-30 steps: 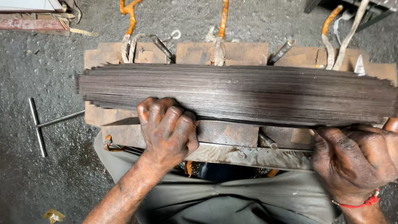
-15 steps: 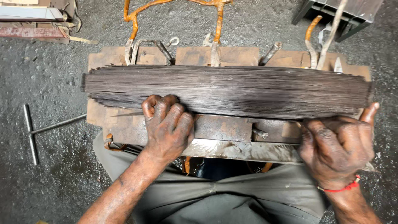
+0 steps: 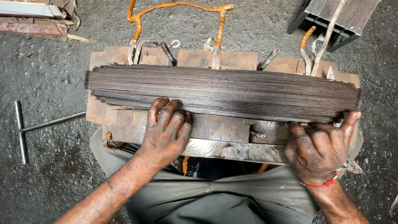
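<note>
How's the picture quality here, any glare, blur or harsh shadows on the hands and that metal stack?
Head view: soft, even light, no harsh shadows; sharp on the left hand, right hand and stack of thin metal sheets; mild shine on the metal plate below; edges slightly bowed.

The left hand [image 3: 166,133] lies palm down with fingers curled forward and forearm angled in from lower left, while the right hand [image 3: 318,150] is loosely clenched, thumb raised.

a metal t-handle tool [image 3: 29,128] lies on the dark gritty floor [image 3: 49,74] at left. a dark metal frame [image 3: 331,16] stands at top right, flat bars [image 3: 29,16] at top left.
</note>
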{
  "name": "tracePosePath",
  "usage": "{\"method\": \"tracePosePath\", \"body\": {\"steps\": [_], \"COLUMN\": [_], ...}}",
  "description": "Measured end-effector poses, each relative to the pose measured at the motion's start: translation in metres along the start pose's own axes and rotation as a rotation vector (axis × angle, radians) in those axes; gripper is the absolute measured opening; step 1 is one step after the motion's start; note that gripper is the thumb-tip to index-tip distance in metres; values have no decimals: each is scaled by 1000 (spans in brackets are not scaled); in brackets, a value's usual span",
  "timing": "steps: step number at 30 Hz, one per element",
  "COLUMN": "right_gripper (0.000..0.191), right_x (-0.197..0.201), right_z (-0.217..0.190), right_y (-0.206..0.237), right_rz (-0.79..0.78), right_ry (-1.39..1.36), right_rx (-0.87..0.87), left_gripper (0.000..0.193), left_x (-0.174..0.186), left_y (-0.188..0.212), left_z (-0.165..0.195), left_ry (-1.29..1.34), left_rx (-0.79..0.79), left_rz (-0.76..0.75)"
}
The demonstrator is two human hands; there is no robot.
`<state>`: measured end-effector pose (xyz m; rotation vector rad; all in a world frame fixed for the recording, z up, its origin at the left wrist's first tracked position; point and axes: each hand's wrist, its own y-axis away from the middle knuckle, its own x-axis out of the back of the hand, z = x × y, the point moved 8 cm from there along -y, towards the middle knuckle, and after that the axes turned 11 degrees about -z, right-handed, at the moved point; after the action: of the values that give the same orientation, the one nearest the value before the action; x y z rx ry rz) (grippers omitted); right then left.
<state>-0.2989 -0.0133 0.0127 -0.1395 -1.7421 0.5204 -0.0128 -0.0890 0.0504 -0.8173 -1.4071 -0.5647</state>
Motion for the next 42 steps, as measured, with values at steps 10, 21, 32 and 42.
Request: {"method": "tracePosePath", "body": {"steps": [10, 21, 32, 42], "right_gripper": [20, 14, 15, 17], "right_x": [0, 4, 30, 7], "right_z": [-7, -6, -12, -3], "right_y": [-20, -22, -18, -20], "right_rz": [-78, 3, 35, 34], "right_ry": [-38, -135, 126, -124], "right_rx": [-67, -81, -26, -144], "left_gripper": [20, 15, 36, 12], "left_x": [-2, 2, 14, -2], "left_y": [-3, -3, 15, -6], "left_z": [-1, 1, 1, 4], "left_ry": [-34, -109, -145, -93], "left_rx": [43, 65, 86, 67], "left_rz": [-35, -78, 43, -113]}}
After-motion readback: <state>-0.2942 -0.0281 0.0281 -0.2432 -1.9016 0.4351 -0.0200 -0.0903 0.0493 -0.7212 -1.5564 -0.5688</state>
